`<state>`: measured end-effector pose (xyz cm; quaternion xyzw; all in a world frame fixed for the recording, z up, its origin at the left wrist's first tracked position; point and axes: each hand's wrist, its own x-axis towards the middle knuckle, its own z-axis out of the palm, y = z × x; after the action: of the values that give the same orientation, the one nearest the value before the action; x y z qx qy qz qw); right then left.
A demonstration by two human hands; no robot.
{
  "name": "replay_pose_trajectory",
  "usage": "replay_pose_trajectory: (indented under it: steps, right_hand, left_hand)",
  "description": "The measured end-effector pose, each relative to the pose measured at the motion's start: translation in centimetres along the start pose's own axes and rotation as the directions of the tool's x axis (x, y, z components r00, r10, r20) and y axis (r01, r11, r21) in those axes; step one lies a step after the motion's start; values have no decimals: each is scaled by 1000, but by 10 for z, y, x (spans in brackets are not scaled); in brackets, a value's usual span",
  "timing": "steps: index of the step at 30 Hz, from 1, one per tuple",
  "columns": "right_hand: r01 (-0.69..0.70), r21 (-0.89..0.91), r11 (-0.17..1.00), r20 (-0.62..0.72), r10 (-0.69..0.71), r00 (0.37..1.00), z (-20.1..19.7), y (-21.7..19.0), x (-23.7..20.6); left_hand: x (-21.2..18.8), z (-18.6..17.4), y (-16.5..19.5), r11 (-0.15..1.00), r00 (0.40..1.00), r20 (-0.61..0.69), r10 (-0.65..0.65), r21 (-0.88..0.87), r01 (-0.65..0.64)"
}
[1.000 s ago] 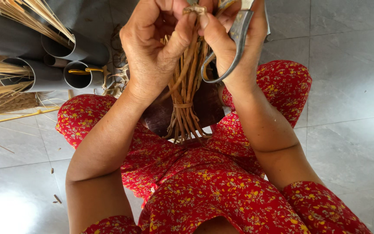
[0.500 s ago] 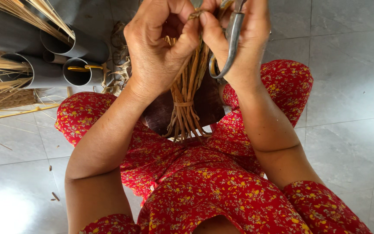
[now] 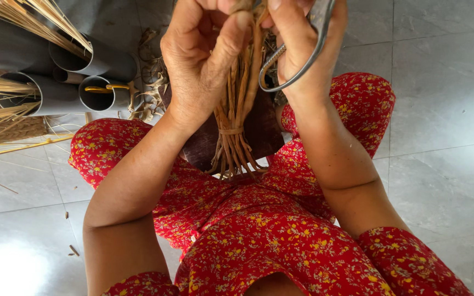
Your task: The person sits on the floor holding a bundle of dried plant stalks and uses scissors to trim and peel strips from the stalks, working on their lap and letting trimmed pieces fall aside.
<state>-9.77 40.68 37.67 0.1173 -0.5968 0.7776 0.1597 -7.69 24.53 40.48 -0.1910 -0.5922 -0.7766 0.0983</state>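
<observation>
My left hand and my right hand are raised close to the camera, both gripping the top of a bundle of tan reed strands. The strands are tied together with a band low down and splay out below it over a dark brown board on my lap. Metal scissors hang from my right hand, their loop handle curving under the fingers. The fingertips and the top of the bundle run out of the frame.
Grey plastic tubes holding straw-coloured strands lie on the tiled floor at the left. A woven brown piece and loose straw bits lie beside them. My red flowered dress fills the lower frame.
Both hands have shifted slightly up and to the right with the bundle. The scissors have swung closer against my right palm.
</observation>
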Motion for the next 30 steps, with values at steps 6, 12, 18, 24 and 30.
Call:
replay_pose_trajectory:
  steps: [6,12,18,24,30]
  right_hand:
    - [55,41,998,-19,-54,998,5,-2,-1]
    - [-23,172,985,-18,26,999,10,-8,3]
    - [107,45,993,191,-114,975,18,-8,-1]
    - [104,-36,994,103,-100,990,10,-3,0]
    - [-68,270,960,60,54,997,-7,5,6]
  left_hand:
    - [2,-1,-5,983,995,-97,-24,181,41]
    - [-3,-1,-18,994,986,-158,54,-81,-67]
    - [-7,-8,-17,964,979,-144,147,244,-109]
    - [-9,-4,-20,947,981,-94,171,292,-137]
    - [1,7,-37,986,990,-130,56,-149,-76]
